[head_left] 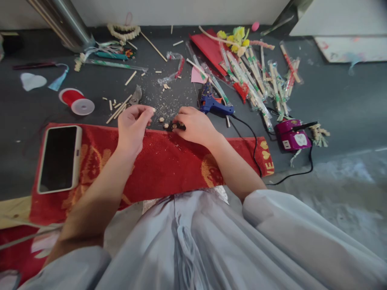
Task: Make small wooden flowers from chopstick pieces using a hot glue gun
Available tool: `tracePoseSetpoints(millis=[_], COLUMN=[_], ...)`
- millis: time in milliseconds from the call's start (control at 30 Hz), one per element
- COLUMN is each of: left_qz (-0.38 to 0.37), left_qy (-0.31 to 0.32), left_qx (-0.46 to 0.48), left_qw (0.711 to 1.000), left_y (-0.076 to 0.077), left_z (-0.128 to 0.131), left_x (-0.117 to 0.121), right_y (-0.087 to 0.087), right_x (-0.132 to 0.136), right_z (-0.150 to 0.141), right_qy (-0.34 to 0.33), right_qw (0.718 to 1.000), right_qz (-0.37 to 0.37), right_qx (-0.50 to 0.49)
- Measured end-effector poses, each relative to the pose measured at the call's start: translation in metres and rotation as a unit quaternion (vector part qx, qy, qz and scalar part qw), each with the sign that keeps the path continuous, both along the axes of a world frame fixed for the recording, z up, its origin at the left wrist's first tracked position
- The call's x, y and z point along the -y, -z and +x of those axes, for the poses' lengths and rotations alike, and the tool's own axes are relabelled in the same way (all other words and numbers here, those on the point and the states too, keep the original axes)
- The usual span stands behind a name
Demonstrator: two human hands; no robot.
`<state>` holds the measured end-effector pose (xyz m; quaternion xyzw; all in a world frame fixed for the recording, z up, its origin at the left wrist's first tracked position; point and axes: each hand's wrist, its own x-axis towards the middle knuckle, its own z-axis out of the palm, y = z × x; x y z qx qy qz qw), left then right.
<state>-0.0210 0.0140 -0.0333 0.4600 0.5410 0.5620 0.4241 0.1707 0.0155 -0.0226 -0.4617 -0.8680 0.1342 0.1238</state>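
My left hand pinches a small pale wooden piece between thumb and fingertip, above the far edge of a red cloth. Close by to the right, my right hand is curled at a small dark object, partly hidden by its fingers; its kind is unclear. Between the hands, a little flower-like cluster of wood lies on the table. Beyond the left hand are cut wooden sticks and a metal-bladed cutter. A blue glue gun rests past my right hand.
A phone and a red thread spool are at the left. Wrapped chopsticks and yellow flowers lie at the back right. The glue gun's black cord trails near a purple power box. Wood crumbs dot the table.
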Motion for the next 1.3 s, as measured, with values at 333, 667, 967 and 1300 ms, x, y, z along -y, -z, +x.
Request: tracePoseSetpoints(millis=[333,667,967,1300], left_qz=[0.005,0.023,0.023,0.048], left_qy=[-0.012,-0.003,-0.012,-0.002], left_qx=[0.0,0.014,0.021,-0.019], left_qw=[1.0,1.0,0.999,0.999], left_y=[-0.003,-0.001,-0.007,-0.001], left_z=[0.004,0.003,0.005,0.002], left_x=[0.002,0.003,0.005,0.004], right_y=[0.002,-0.008,0.001,0.011], right_x=[-0.012,-0.014,-0.012,-0.008], right_z=[0.008,0.012,0.011,0.003], right_qy=[0.053,0.081,0.053,-0.035], right_qw=[0.912,0.705,0.952,0.998], right_qz=[-0.139,-0.356,-0.072,0.023], right_qx=[-0.383,-0.608,-0.291,-0.055])
